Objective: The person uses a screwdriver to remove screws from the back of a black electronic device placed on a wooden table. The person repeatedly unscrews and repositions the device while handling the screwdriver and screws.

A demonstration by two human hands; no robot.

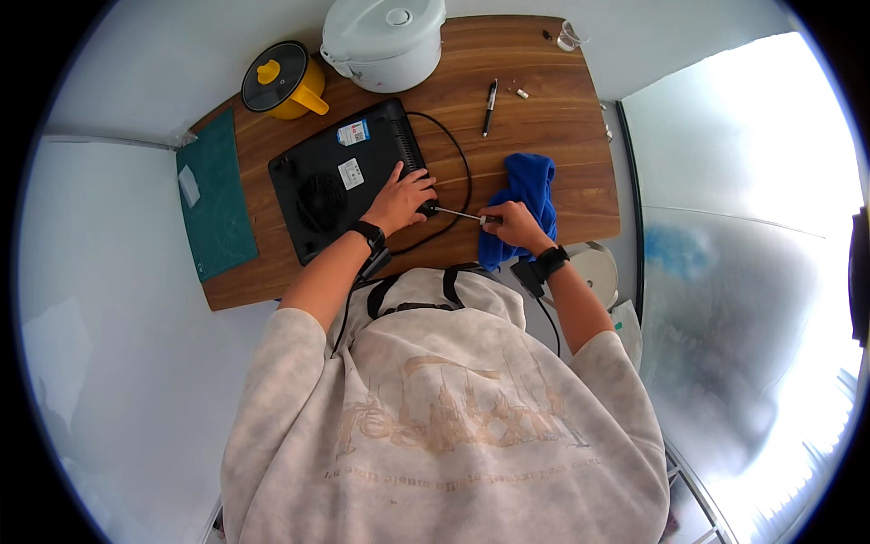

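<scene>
A black induction cooker [299, 172] lies upside down on the table, its round fan grille and vents facing up. My left hand [399, 201] rests on its near right corner with fingers spread, steadying nothing visible between them. My right hand [515, 225] is closed round the handle of a screwdriver [460, 214]. The metal shaft points left, and its tip reaches the cooker's corner beside my left thumb. Whether the tip sits in a screw is too small to tell. Under and beside my right hand lies a crumpled blue cloth [533, 178].
A black power cord [469, 172] loops right of the cooker. Behind it stand a yellow pot with a dark lid [283, 80] and a white lidded pot [385, 45]. A pen [490, 109], small bits and a clear cup [568, 36] lie farther right. A green mat [217, 204] covers the left end.
</scene>
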